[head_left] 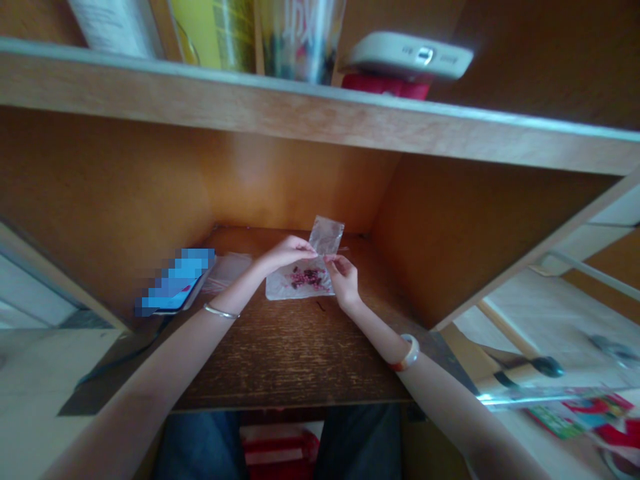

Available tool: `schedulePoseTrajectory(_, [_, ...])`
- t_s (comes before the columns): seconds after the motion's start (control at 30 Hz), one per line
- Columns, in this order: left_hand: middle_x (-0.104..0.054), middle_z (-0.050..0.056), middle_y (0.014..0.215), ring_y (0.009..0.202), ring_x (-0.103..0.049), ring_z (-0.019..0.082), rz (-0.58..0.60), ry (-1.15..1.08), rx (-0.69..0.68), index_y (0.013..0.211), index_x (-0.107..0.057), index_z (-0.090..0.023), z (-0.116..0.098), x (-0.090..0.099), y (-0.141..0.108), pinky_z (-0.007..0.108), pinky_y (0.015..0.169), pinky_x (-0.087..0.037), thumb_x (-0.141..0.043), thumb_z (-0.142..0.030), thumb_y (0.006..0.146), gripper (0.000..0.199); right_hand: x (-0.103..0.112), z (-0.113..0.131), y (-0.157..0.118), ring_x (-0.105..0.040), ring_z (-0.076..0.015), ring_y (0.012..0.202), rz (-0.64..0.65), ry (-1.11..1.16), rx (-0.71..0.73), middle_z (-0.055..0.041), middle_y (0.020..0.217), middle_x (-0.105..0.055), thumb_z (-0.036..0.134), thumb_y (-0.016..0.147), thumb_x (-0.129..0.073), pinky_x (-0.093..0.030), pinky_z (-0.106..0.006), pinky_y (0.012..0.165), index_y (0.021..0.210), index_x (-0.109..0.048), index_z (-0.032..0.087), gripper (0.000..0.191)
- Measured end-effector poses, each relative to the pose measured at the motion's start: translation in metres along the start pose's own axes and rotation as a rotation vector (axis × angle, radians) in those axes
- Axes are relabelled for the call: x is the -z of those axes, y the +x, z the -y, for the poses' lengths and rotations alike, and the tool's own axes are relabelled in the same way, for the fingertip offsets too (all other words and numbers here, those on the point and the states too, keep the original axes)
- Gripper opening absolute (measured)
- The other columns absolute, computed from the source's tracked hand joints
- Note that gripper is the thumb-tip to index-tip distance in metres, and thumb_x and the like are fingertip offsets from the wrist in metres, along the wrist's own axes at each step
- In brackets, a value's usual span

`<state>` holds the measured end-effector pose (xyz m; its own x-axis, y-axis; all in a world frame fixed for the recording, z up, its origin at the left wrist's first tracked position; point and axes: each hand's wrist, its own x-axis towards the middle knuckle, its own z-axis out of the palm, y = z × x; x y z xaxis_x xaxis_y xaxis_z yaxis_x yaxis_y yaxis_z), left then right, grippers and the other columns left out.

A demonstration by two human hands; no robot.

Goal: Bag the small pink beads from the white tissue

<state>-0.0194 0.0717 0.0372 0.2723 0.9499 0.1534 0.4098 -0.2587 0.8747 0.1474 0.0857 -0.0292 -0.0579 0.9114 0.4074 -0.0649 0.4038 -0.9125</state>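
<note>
A clear plastic zip bag (300,281) lies on the dark wooden desk (280,360), with dark red and pink bits (306,278) inside its lower part. Its upper flap (326,235) stands up, away from the desk. My left hand (286,253) comes in from the left, fingers pinched on the bag's top edge. My right hand (343,279) pinches the same edge from the right, close to my left fingertips. A thin metal bangle (221,311) circles my left wrist, and a thick pale bangle (409,352) sits on my right forearm.
A phone (175,283), its screen pixelated, lies left of the hands beside another clear plastic bag (226,270). A dark cable runs down the desk's left side. A wooden shelf (310,107) crosses overhead, holding books and a white device. Wooden side panels stand on either side.
</note>
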Motion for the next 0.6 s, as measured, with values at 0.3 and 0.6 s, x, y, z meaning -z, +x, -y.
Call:
schedulePoseTrajectory(0.3, [-0.065,0.001,0.071,0.068,-0.055,0.012,-0.003,0.001,-0.04,0.076,-0.068,-0.013,0.0,-0.004,0.0,0.025,0.066,-0.039,-0.061,-0.028,0.076,0.016,-0.001,0.005,-0.004,-0.062,-0.0181,0.079,0.016,0.022,0.034,-0.0048,0.084,-0.068,0.038,0.077,-0.061,-0.048,-0.034,0.081,0.081,-0.064,0.018,0.021])
schedulePoseTrajectory(0.6, [-0.065,0.003,0.072,0.068,-0.055,0.013,-0.024,0.039,-0.101,0.077,-0.068,-0.012,0.0,-0.005,0.002,0.025,0.064,-0.039,-0.06,-0.031,0.075,0.02,-0.001,0.011,-0.004,-0.059,-0.0165,0.076,0.021,0.024,0.094,-0.003,0.079,-0.064,0.036,0.079,-0.06,-0.046,-0.032,0.077,0.079,-0.062,0.018,0.019])
